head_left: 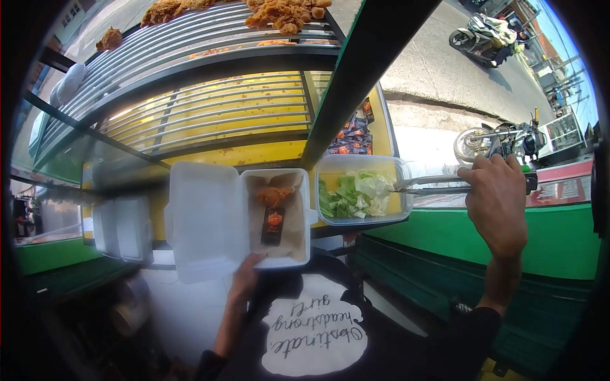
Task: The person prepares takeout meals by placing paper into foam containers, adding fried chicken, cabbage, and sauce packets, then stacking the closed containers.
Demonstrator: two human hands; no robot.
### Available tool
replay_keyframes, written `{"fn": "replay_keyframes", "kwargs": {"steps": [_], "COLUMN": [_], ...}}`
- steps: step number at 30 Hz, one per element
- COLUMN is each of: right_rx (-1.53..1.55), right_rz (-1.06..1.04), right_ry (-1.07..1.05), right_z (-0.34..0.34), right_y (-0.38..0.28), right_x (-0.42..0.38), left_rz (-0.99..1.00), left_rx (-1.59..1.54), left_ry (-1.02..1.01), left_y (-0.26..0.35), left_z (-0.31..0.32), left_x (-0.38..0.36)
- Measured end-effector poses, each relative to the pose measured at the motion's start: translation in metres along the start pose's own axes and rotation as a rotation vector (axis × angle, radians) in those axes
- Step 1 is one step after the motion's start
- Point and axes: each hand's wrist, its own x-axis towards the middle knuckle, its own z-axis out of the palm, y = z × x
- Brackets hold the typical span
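My right hand (499, 200) is closed on metal tongs (438, 185), whose tips touch the chopped lettuce (362, 193) in a clear plastic tub (323, 213). An open white foam box (206, 219) lies left of the tub. Its right half, lined with brown paper (289, 244), holds a piece of fried chicken (274, 195) and a black sachet (273, 227). My left hand (246, 274) is at the box's lower edge, fingertips against it; its grip is partly hidden under the box.
Fried chicken pieces (279, 16) rest on a metal rack (210, 38) above a yellow surface (254, 149). Black sachets (352, 136) lie behind the tub. A dark post (362, 70) slants upward there. Closed foam boxes (124, 228) stand left. Motorcycles (486, 39) are outside.
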Motion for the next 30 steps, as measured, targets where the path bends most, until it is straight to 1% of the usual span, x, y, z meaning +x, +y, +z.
{"fn": "replay_keyframes", "kwargs": {"steps": [1, 3, 4, 5, 6, 7, 8, 9, 10, 12, 13, 14, 16, 17, 18, 19, 20, 22, 24, 27, 29, 30], "right_rx": [0.04, 0.084, 0.12, 0.156, 0.157, 0.212, 0.271, 0.362, 0.379, 0.461, 0.506, 0.512, 0.541, 0.567, 0.569, 0.576, 0.583, 0.571, 0.56, 0.504, 0.543, 0.542], "right_rz": [0.035, 0.067, 0.08, 0.092, 0.081, 0.068, 0.049, 0.052, 0.036, -0.102, -0.139, -0.147, -0.23, -0.275, -0.278, -0.336, -0.393, -0.426, -0.454, -0.445, -0.374, -0.371], "right_ry": [0.031, 0.07, 0.117, 0.163, 0.166, 0.181, 0.196, 0.156, 0.17, 0.276, 0.26, 0.262, 0.178, 0.163, 0.165, 0.097, 0.029, -0.007, -0.045, -0.076, 0.043, 0.037], "right_z": [-0.008, -0.017, -0.022, -0.026, -0.029, -0.031, -0.033, -0.036, -0.036, -0.04, -0.038, -0.037, -0.036, -0.031, -0.026, -0.022, -0.018, -0.007, -0.013, -0.017, -0.019, -0.021], "right_y": [0.004, 0.01, 0.013, 0.016, 0.02, 0.024, 0.026, 0.028, 0.023, 0.015, 0.012, 0.006, -0.013, -0.022, -0.03, -0.039, -0.046, -0.063, -0.079, -0.071, -0.058, -0.048], "right_x": [-0.005, -0.018, -0.023, -0.028, -0.032, -0.034, -0.036, -0.038, -0.041, -0.038, -0.036, -0.033, -0.024, -0.019, -0.013, -0.007, -0.004, 0.004, 0.006, 0.004, -0.003, -0.008], "left_rz": [-0.005, -0.24, -0.242, 0.022, 0.283, 0.272, 0.095, -0.079, -0.081, 0.006, -0.216, -0.22, -0.041, -0.045, -0.22, -0.394, -0.393, 0.014, 0.027, 0.014, -0.006, 0.04], "left_rx": [-0.001, -0.256, -0.26, -0.048, 0.167, 0.164, -0.013, -0.19, -0.183, -0.102, -0.249, -0.249, -0.07, -0.067, -0.181, -0.295, -0.295, 0.001, 0.021, 0.03, 0.014, 0.055], "left_ry": [0.008, -0.065, -0.057, -0.016, 0.027, 0.038, 0.01, -0.012, 0.014, -0.043, -0.042, -0.033, -0.038, -0.032, -0.052, -0.071, -0.067, -0.089, -0.071, -0.053, -0.058, -0.035], "left_y": [-0.001, -0.01, -0.016, -0.022, -0.025, -0.018, -0.006, 0.002, 0.003, 0.006, 0.011, 0.01, 0.005, 0.006, 0.009, 0.011, 0.011, 0.012, -0.001, 0.003, 0.002, -0.003], "left_z": [0.0, 0.003, 0.004, 0.005, 0.004, 0.005, 0.008, 0.009, 0.007, 0.007, 0.009, 0.009, 0.009, 0.006, 0.006, 0.005, 0.003, 0.001, -0.007, -0.003, -0.001, 0.0], "left_x": [0.002, 0.009, 0.008, 0.007, 0.004, 0.003, 0.002, 0.001, 0.0, -0.001, 0.005, 0.002, -0.002, -0.001, 0.004, 0.006, 0.002, -0.008, -0.008, -0.008, -0.007, -0.006]}}
